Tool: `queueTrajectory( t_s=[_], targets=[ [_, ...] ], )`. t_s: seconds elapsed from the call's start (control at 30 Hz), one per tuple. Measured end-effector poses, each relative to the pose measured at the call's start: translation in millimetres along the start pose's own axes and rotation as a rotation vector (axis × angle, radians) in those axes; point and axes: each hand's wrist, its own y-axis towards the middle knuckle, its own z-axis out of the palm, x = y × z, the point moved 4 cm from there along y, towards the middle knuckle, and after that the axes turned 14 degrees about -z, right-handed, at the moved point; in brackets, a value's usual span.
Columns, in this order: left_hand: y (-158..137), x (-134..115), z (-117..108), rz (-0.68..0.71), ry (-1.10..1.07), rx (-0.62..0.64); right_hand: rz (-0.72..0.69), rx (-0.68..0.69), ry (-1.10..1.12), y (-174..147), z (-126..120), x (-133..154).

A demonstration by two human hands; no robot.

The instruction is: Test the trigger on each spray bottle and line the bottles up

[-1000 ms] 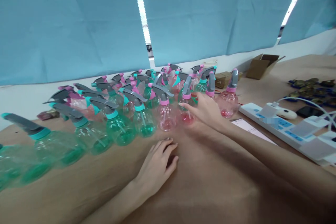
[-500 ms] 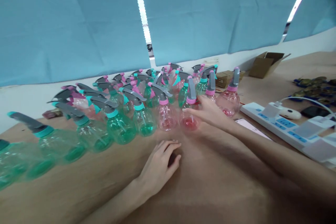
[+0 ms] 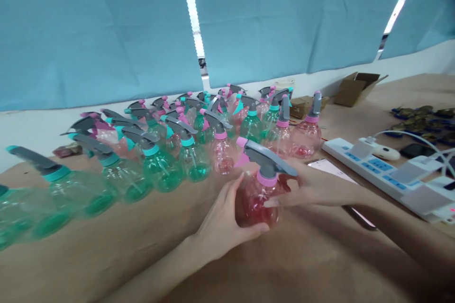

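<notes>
A pink spray bottle (image 3: pixel 261 199) with a grey trigger head and a pink collar is between my two hands, close to the table's front. My right hand (image 3: pixel 300 187) grips it from the right, thumb across the front. Around its left side curves my left hand (image 3: pixel 223 218), with the thumb at the bottle's lower front and the fingers partly behind it. The nozzle points to the left. Just behind stand another pink spray bottle (image 3: pixel 223 154) and a green spray bottle (image 3: pixel 195 163), both with some liquid or tinted base showing.
Several green and pink spray bottles stand in rows across the back and left, such as a green one (image 3: pixel 163 170). At right lie a phone (image 3: pixel 330 166), a white power strip (image 3: pixel 377 168) with plugs, and dark metallic pieces (image 3: pixel 423 120). An open cardboard box (image 3: pixel 350 90) sits behind.
My right hand has brought the pink spray bottle from the front row toward me, and its head has turned to the left. My left hand has moved up and closed around it.
</notes>
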Motion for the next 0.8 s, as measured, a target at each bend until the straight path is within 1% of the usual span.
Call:
queueTrajectory(
  t_s=[0.07, 0.13, 0.2, 0.27, 0.3, 0.33, 0.4, 0.5, 0.57, 0.63, 0.7, 0.8],
  targets=[
    [-2, -3, 1, 0.037, 0.010, 0.035, -0.008, 0.002, -0.026, 0, 2, 2],
    [-3, -3, 0, 0.057, 0.020, 0.057, 0.007, -0.042, -0.083, 1, 2, 2],
    [-3, -2, -2, 0.085, 0.025, 0.075, -0.013, -0.109, -0.152, 3, 0, 2],
    [-2, -1, -9, 0.120, 0.035, 0.042, -0.056, -0.161, -0.198, 4, -1, 4],
    [-1, -1, -14, 0.125, 0.044, -0.012, -0.070, -0.178, -0.209, 4, -2, 4],
    [2, 0, -21, 0.106, 0.058, -0.085, -0.066, -0.192, -0.214, 4, -3, 4],
    [8, 2, -35, 0.025, 0.087, -0.218, -0.015, -0.209, -0.204, 4, -4, 3],
    [21, 3, -57, -0.111, 0.162, -0.329, 0.062, -0.254, -0.169, 3, -3, 1],
    [31, 1, -68, -0.181, 0.238, -0.352, 0.063, -0.295, -0.150, 2, -2, 1],
    [41, -2, -76, -0.251, 0.335, -0.343, 0.047, -0.335, -0.143, 3, 1, 1],
    [50, -5, -79, -0.312, 0.431, -0.338, 0.035, -0.354, -0.130, 6, 4, -1],
    [61, -11, -79, -0.367, 0.544, -0.348, 0.010, -0.347, -0.076, 13, 8, -2]
  ],
)
